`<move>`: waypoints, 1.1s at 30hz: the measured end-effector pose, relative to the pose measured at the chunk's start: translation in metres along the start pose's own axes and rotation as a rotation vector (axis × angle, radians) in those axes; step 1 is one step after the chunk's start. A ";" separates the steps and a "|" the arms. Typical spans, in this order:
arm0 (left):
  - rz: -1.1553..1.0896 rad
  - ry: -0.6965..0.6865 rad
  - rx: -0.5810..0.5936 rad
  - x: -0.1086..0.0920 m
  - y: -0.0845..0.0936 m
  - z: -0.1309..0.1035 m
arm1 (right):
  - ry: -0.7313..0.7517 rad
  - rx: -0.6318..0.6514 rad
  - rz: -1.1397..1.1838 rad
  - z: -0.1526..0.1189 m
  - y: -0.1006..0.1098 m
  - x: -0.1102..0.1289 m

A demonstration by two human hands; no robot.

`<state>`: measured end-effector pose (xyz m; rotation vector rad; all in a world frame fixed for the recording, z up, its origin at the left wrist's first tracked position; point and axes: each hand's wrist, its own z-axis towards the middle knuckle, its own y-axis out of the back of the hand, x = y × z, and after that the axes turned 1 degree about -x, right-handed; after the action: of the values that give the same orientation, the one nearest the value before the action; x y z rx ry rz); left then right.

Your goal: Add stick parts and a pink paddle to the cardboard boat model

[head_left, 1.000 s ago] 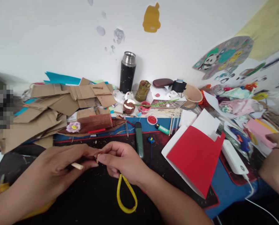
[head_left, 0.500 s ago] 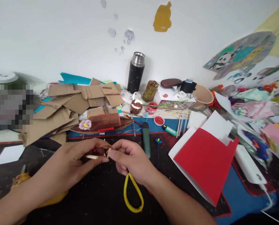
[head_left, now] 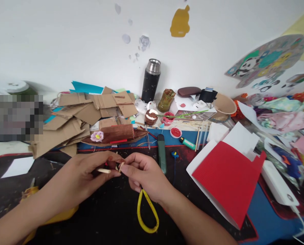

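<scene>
My left hand (head_left: 89, 173) is closed, thumb and fingers around a short pale wooden stick (head_left: 104, 170) whose cut end points right. Against its fingertips, my right hand (head_left: 145, 173) is closed too, pinching a small pale wooden piece (head_left: 121, 166). A yellow loop handle (head_left: 148, 214) hangs below my right palm; the rest of that tool is hidden by the hand. Just beyond my hands lies a brown model boat (head_left: 116, 133) with a pink flower at its left end. A dark green box cutter (head_left: 161, 154) lies beyond my right hand.
Cardboard pieces (head_left: 65, 129) are heaped at the back left. A black thermos (head_left: 151, 81) stands against the wall, near small paint pots (head_left: 176, 132). Red corrugated paper (head_left: 225, 180) lies to the right, beside a white corded device (head_left: 281, 185). A yellow object (head_left: 62, 214) sits under my left forearm.
The whole view has shifted slightly, so everything appears a little farther right and lower. Both hands keep nearly the same pose and hold.
</scene>
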<state>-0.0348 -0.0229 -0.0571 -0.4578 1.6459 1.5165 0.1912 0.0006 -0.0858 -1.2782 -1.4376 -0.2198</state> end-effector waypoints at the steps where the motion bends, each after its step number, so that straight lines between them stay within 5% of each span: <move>1: 0.012 0.001 0.007 0.001 -0.001 -0.001 | 0.002 0.002 0.005 0.000 0.000 -0.001; 13: 0.059 -0.058 -0.081 0.007 0.020 -0.002 | 0.013 0.000 -0.027 -0.003 -0.002 0.004; 19: 0.111 -0.181 0.061 0.007 0.013 -0.003 | -0.010 0.019 -0.040 -0.001 0.000 -0.001; 33: 0.080 -0.203 0.136 0.001 0.016 -0.003 | -0.018 0.023 -0.089 -0.001 0.000 -0.003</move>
<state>-0.0480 -0.0227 -0.0481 -0.1604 1.6105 1.4460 0.1912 -0.0019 -0.0873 -1.2007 -1.5098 -0.2515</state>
